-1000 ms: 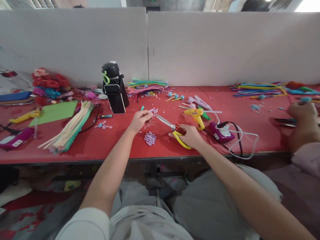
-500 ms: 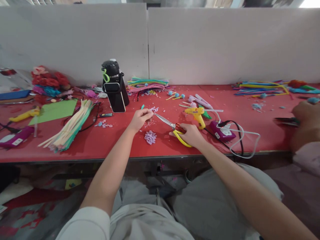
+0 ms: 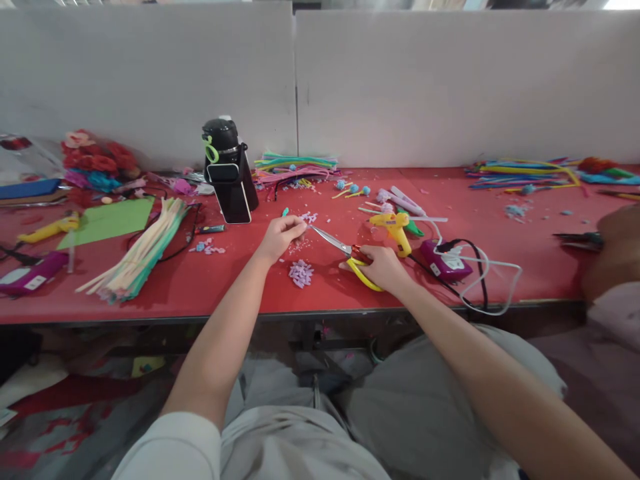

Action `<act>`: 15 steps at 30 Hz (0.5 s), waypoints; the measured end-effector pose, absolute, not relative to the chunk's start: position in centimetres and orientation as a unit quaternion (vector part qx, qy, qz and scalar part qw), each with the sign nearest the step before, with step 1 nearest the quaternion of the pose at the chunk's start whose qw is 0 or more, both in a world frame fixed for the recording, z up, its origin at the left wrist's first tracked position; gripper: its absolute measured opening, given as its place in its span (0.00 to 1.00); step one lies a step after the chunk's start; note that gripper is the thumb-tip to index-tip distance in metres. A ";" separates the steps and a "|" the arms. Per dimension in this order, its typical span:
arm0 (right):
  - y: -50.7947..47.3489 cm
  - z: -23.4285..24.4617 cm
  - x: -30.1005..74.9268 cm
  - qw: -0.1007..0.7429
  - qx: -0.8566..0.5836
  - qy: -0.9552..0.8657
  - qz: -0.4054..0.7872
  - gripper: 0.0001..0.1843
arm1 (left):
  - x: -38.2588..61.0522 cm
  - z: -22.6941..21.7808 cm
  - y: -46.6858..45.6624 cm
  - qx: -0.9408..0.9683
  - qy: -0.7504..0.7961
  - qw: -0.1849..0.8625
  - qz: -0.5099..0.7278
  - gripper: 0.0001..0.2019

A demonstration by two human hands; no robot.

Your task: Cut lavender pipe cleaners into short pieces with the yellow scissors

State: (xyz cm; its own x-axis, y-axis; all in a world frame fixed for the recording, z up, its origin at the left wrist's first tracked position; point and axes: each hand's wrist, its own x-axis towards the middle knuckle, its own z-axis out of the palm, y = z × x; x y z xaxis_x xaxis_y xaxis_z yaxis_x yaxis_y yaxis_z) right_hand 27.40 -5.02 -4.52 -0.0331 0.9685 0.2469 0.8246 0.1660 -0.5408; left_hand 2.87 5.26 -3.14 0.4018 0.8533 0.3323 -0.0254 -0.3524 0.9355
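My right hand [image 3: 383, 267] is wrapped round the yellow handles of a pair of scissors [image 3: 330, 239]; the blades look closed and point left. Their tips reach the fingertips of my left hand [image 3: 280, 237], which is closed in a pinch. What it pinches is too small to make out. A teal tip [image 3: 285, 212] shows just behind that hand. Below the blades lies a small pile of short lilac pieces [image 3: 301, 273]. More lilac bits [image 3: 309, 218] and fine scraps are scattered on the red table [image 3: 270, 287] around my left hand.
A yellow glue gun [image 3: 395, 230] and a purple power block [image 3: 447, 263] with cables lie to the right. On the left are a black bottle [image 3: 225, 143], a phone [image 3: 231, 197] and a bundle of pale pipe cleaners [image 3: 145, 253]. A co-worker's arm [image 3: 613, 257] is at far right.
My hands and the scissors stay almost in place. At the far right the co-worker's hand has shifted. The view has tilted very slightly.
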 end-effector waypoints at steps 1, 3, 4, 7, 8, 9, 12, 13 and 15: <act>-5.1 -4.5 27.4 0.289 -0.634 -0.706 0.125 0.33 | 2.9 -3.1 5.3 0.684 0.301 0.483 0.457 0.11; -5.2 -4.4 27.4 0.292 -0.636 -0.704 0.125 0.33 | 2.9 -3.1 5.3 0.681 0.297 0.488 0.458 0.11; -5.3 -4.3 27.4 0.292 -0.636 -0.703 0.125 0.33 | 2.9 -3.1 5.3 0.680 0.295 0.490 0.459 0.11; -5.3 -4.3 27.4 0.288 -0.634 -0.707 0.126 0.33 | 2.9 -3.2 5.3 0.681 0.291 0.490 0.460 0.11; -5.3 -4.3 27.4 0.286 -0.633 -0.708 0.126 0.33 | 2.9 -3.2 5.3 0.682 0.291 0.489 0.460 0.11; -5.3 -4.4 27.4 0.285 -0.632 -0.709 0.126 0.33 | 2.9 -3.2 5.3 0.683 0.291 0.487 0.460 0.11; -5.2 -4.4 27.4 0.282 -0.633 -0.710 0.126 0.33 | 2.9 -3.2 5.4 0.688 0.293 0.480 0.458 0.11; -5.2 -4.4 27.3 0.281 -0.633 -0.710 0.127 0.33 | 2.9 -3.2 5.4 0.691 0.292 0.478 0.458 0.11; -5.2 -4.4 27.3 0.280 -0.633 -0.710 0.127 0.33 | 2.8 -3.3 5.4 0.696 0.287 0.474 0.457 0.11</act>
